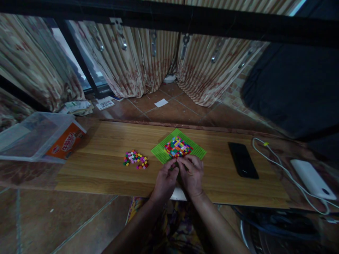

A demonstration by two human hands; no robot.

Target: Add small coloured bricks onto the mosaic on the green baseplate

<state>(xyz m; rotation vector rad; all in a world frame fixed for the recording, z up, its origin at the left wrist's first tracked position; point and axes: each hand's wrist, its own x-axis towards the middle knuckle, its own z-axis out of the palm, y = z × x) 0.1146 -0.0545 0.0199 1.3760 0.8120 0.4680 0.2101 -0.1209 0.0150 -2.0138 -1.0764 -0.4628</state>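
Observation:
A green studded baseplate lies turned cornerwise on the wooden board, partly covered by a patch of many-coloured toy bricks. Over its near corner my two hands meet, fingertips close together. My left hand is closed in a pinch, thumb against fingers. Beside it, my right hand pinches too, its fingers bent by the near edge of the brick patch. Something tiny and reddish shows between the fingertips, too small to make out. A pile of loose toy bricks sits to the left of the baseplate.
A clear plastic box with an orange label stands at the far left. To the right lie a black phone, a white cable and a white power bank. Curtains hang beyond the wooden board.

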